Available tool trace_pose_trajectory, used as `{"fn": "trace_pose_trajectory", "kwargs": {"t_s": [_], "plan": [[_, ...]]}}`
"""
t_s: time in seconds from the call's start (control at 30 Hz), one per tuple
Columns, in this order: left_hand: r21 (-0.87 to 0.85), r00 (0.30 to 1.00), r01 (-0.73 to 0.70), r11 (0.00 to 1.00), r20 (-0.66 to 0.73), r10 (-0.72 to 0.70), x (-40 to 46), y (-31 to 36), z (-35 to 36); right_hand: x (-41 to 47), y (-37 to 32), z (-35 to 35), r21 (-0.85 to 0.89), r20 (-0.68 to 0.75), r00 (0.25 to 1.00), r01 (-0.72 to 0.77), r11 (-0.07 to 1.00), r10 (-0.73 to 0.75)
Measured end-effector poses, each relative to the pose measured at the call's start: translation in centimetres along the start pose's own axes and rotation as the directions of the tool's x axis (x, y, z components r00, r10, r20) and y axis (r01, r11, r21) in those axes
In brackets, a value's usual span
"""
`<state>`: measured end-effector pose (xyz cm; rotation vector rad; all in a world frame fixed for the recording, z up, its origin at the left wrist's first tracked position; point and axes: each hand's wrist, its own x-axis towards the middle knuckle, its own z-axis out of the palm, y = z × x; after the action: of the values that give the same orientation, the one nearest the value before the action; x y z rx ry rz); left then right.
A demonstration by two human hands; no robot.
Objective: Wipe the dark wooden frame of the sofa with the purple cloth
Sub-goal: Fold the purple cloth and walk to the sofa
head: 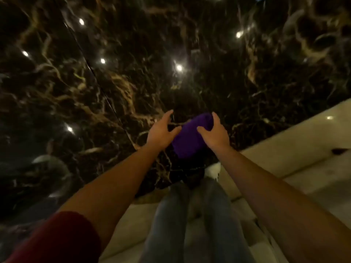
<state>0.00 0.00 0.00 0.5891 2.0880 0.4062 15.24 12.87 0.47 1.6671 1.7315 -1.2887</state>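
The right hand (pixel 214 134) is gripping the purple cloth (pixel 191 138), the left hand (pixel 161 132) is spreading open; no sofa frame in view, wiping seemingly unstarted.

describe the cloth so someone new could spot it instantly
Find the dark, gold-veined marble floor, then follow both bare forearms up to the hands near frame centre. The cloth sits bunched between them, gripped by the right hand, the left hand open beside it. It is the only purple thing here.

No writing, label, brand or number could be read anywhere; the whole view was dim and blurred.
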Motion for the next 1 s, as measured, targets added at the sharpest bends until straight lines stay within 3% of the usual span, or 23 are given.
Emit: {"fn": "trace_pose_trajectory", "kwargs": {"t_s": [0.07, 0.2, 0.27, 0.4, 0.53, 0.67, 0.83, 1.0], "plan": [[0.051, 0.999, -0.047, 0.998, 0.010, 0.047, 1.7, 0.0, 2.4, 1.5, 1.0, 1.4, -0.005, -0.006, 1.000, 0.005, 1.000, -0.005], [0.194, 0.999, -0.004, 0.981, 0.052, -0.006, 2.4, 0.8, 6.4, 2.8, 2.1, 3.5, 0.127, -0.003, 0.998, -0.063, 0.990, 0.064], [0.181, 0.994, 0.037, 0.983, 0.099, -0.056, 2.7, 1.2, 6.8, 3.2, 2.0, 3.6, 0.190, 0.007, 0.999, -0.055, 0.980, 0.054], [-0.077, 0.931, 0.247, 0.966, 0.295, -0.215, 2.1, 2.1, 5.2, 2.5, 2.1, 2.2, 0.080, 0.116, 0.993, 0.003, 0.997, -0.013], [-0.404, 0.930, 0.318, 0.858, 0.307, -0.200, -1.9, 4.7, 2.0, -0.2, 1.5, -2.5, 0.165, 0.154, 0.986, 0.043, 0.985, -0.069], [-0.441, 0.972, 0.159, 0.883, 0.229, -0.061, -7.9, 10.0, -2.8, -5.6, -0.9, -9.0, 0.135, 0.035, 0.975, 0.212, 0.968, -0.218], [-0.400, 0.966, -0.111, 0.910, 0.171, 0.193, -17.6, 17.7, -10.3, -16.4, -5.3, -18.5, 0.206, -0.038, 0.828, 0.555, 0.806, -0.560], [-0.434, 0.860, -0.379, 0.817, 0.161, 0.485, -27.4, 23.3, -16.4, -29.2, -6.8, -24.8, 0.464, 0.053, 0.800, 0.510, 0.725, -0.597]]}}
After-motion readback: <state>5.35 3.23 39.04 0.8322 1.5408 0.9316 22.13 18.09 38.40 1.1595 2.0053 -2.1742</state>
